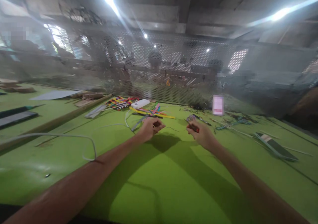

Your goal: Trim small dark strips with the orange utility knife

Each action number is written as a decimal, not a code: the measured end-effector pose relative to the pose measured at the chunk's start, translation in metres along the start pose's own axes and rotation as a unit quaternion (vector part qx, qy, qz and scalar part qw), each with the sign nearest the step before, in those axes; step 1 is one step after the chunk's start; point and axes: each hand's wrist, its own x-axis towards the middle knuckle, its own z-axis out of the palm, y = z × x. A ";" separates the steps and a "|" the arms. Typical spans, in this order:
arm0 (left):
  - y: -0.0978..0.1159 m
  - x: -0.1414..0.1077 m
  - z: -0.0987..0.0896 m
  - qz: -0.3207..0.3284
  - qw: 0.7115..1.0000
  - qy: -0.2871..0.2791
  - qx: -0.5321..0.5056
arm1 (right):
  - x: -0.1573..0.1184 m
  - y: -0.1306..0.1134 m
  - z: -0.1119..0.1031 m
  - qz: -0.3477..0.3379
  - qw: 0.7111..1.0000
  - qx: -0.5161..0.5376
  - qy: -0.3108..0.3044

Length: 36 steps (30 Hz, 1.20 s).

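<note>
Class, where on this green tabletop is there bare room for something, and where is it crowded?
The widest bare patch of tabletop lies between the forearms, short of the left hand and right hand. Another lies between the right forearm and the green-edged tool. It is crowded beyond the left hand: coloured strips, white device, checkered weave.

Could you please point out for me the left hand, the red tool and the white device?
Left hand point(148, 129): head view, on the middle of the hand.
Red tool point(197, 130): head view, on its visible red part.
White device point(142, 103): head view, on its upper face.
</note>
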 end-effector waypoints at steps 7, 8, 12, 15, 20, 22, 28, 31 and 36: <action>0.005 -0.003 0.005 0.000 0.997 -0.072 0.031 | -0.003 -0.010 0.007 0.005 1.000 0.015 -0.019; 0.005 -0.004 0.006 -0.003 0.997 -0.075 0.034 | -0.003 -0.010 0.008 0.001 1.000 0.012 -0.026; 0.003 -0.005 0.005 -0.010 0.996 -0.076 0.038 | -0.004 -0.010 0.010 -0.013 0.999 0.004 -0.039; -0.001 -0.005 0.004 0.002 0.996 -0.079 0.030 | -0.004 -0.008 0.009 -0.021 0.999 -0.007 -0.029; -0.003 -0.006 0.006 0.013 0.998 -0.067 0.014 | -0.004 -0.009 0.010 -0.046 0.998 -0.024 -0.023; -0.003 -0.006 0.007 0.007 0.997 -0.071 0.010 | -0.005 -0.011 0.011 -0.049 0.998 -0.027 -0.019; 0.000 -0.007 0.010 0.005 0.996 -0.086 -0.001 | -0.006 -0.015 0.014 -0.029 0.999 -0.004 -0.022; 0.002 -0.009 0.010 0.037 0.995 -0.092 -0.003 | -0.007 -0.015 0.016 -0.016 0.999 0.000 -0.037; 0.004 -0.013 0.011 0.064 0.991 -0.109 -0.033 | -0.008 -0.018 0.017 -0.015 0.999 -0.008 -0.050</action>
